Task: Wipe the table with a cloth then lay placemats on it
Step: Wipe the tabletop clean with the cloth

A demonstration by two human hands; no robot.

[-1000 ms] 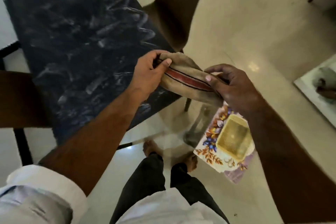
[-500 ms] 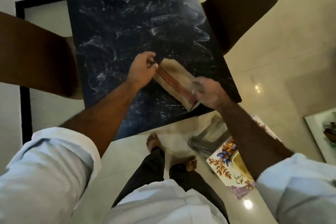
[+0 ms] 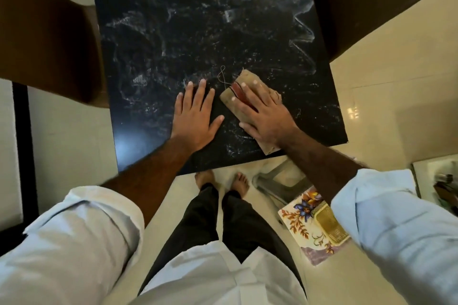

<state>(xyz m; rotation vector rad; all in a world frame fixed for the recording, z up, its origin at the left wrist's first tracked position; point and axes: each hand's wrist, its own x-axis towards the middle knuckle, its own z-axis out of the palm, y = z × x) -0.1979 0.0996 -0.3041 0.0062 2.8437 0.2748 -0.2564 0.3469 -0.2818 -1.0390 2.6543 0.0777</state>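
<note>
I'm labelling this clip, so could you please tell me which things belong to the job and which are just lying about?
Job:
cloth, under the right hand
table, left hand flat on it
placemats, waiting off the table

Lying about:
left chair
right chair

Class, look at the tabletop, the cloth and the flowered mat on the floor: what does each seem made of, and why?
Tabletop: polished black marble or marble-look laminate; white veins, glossy reflections.
Cloth: woven fabric, matte tan with a red stripe; frayed edge, loose thread.
Flowered mat: perhaps printed plastic or coated fabric; the look leaves it open.
</note>
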